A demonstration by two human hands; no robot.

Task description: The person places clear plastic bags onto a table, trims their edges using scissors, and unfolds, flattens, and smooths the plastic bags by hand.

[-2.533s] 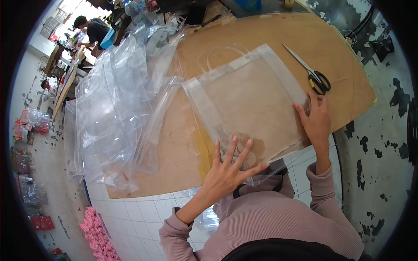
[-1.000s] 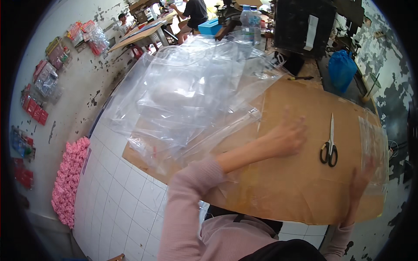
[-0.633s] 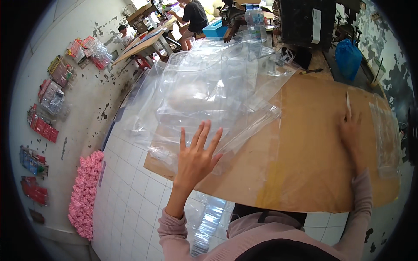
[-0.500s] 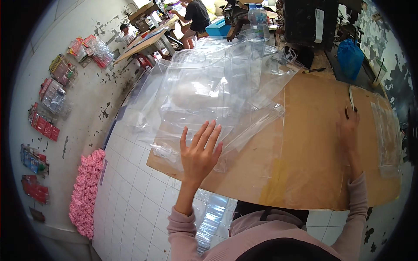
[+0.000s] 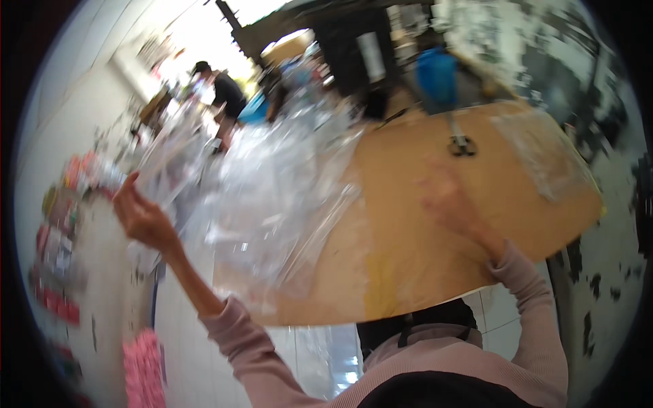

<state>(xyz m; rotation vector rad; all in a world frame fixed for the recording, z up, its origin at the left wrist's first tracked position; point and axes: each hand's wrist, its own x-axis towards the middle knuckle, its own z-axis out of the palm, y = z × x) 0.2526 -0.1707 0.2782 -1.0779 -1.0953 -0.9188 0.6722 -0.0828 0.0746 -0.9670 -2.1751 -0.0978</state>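
Brown board covers the table (image 5: 435, 272), with white floor tiles below it. From the head view, the left hand (image 5: 139, 217) is raised off to the left, fingers pinched on a clear plastic sheet (image 5: 272, 197) lifted from the heap. The right hand (image 5: 445, 200), blurred, lies flat and open on the table near the scissors (image 5: 461, 143).

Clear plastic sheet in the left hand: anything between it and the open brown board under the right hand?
Nothing visible. The left hand grips the clear plastic sheet; the board toward the right hand is bare, the scissors lying farther back.
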